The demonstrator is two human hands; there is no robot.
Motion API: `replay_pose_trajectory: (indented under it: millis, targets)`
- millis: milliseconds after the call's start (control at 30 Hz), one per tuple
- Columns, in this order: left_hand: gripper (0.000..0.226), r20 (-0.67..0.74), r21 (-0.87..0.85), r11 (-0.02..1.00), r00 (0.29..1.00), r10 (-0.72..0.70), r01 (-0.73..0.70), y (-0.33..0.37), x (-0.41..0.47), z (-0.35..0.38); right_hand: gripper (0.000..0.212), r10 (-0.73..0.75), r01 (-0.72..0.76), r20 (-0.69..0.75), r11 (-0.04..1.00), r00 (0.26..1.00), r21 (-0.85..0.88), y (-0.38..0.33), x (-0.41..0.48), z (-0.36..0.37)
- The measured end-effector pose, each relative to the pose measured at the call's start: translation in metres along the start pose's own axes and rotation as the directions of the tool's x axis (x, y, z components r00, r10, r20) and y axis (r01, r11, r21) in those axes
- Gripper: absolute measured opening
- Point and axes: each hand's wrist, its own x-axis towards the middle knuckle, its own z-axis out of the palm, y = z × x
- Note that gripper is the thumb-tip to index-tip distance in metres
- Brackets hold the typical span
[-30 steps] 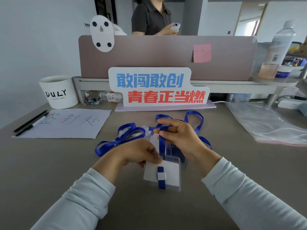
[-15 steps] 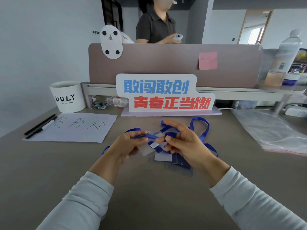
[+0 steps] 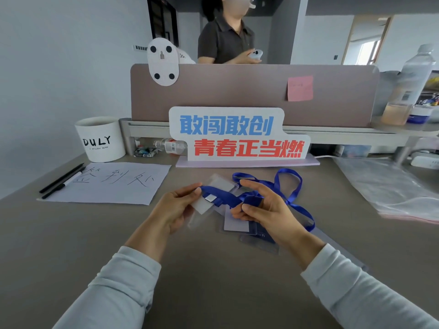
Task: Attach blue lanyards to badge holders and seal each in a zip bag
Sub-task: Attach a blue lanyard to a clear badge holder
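My left hand [image 3: 177, 206] holds a clear badge holder [image 3: 202, 206] with a white card, tilted above the desk, its silver clip joined to a blue lanyard [image 3: 288, 193]. My right hand [image 3: 261, 210] pinches a folded bunch of that lanyard between thumb and fingers; the rest loops on the desk behind. Under the right hand lie more badge holders [image 3: 240, 225], one with a dark card. Another clear holder [image 3: 219, 184] lies just beyond the hands. A stack of clear zip bags [image 3: 389, 186] rests at the right.
A slogan sign [image 3: 237, 136] stands ahead before a desk partition [image 3: 237, 91]. A white DULY cup [image 3: 101, 138], a written paper sheet [image 3: 111, 181] and two pens [image 3: 61, 181] are at the left. A bottle [image 3: 408, 84] stands on the right shelf. A person stands behind the partition.
The badge holder was lifted off the desk near me and tilted in my left hand. My right hand gathered the lanyard into a folded bunch. The camera tipped upward.
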Motion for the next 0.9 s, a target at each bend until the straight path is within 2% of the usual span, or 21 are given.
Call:
replay_pose_trajectory:
  millis: [167,267,333,400,467,600,667,733,800,900]
  targets:
    - [0.013,-0.128,-0.083,0.993,0.989,0.072,-0.083,0.001,0.001,0.003,0.041,-0.008,0.013,0.061,0.997,0.998,-0.082,0.005,-0.001,0.003]
    - [0.02,-0.117,-0.184,0.98,0.991,0.06,-0.081,0.002,0.002,0.0,0.04,0.027,-0.021,0.073,0.996,0.997,-0.084,0.011,0.0,0.004]
    - [0.024,-0.113,-0.188,0.976,0.989,0.09,-0.111,0.003,0.002,0.001,0.041,0.068,-0.062,0.079,0.994,0.995,-0.085,0.014,0.0,0.004]
    - [0.02,-0.174,-0.102,0.978,0.971,0.165,-0.185,0.004,0.001,0.004,0.043,0.099,-0.091,0.105,0.993,0.99,-0.08,0.016,0.0,0.003]
    - [0.023,-0.206,0.127,0.956,0.935,0.287,-0.265,0.01,-0.001,0.005,0.044,0.107,-0.098,0.11,0.991,0.988,-0.092,0.017,0.002,0.0]
    - [0.029,-0.124,0.436,0.821,0.879,0.46,-0.368,0.023,-0.003,0.002,0.044,0.074,-0.086,-0.055,0.965,0.996,-0.25,0.02,0.008,-0.006]
    - [0.029,-0.063,0.55,0.73,0.851,0.521,-0.406,0.028,-0.006,0.004,0.045,0.044,-0.113,-0.155,0.877,0.987,-0.467,0.021,0.012,-0.009]
    - [0.028,0.0,0.605,0.66,0.829,0.559,-0.445,0.032,-0.01,0.009,0.048,0.024,-0.152,-0.202,0.746,0.979,-0.649,0.022,0.013,-0.013]
    - [0.028,0.03,0.647,0.593,0.793,0.609,-0.48,0.034,-0.013,0.014,0.054,0.041,-0.207,-0.241,0.66,0.97,-0.722,0.024,0.014,-0.015]
    - [0.028,0.064,0.656,0.537,0.747,0.661,-0.531,0.036,-0.017,0.02,0.051,-0.034,-0.209,-0.291,0.619,0.956,-0.757,0.026,0.013,-0.014]
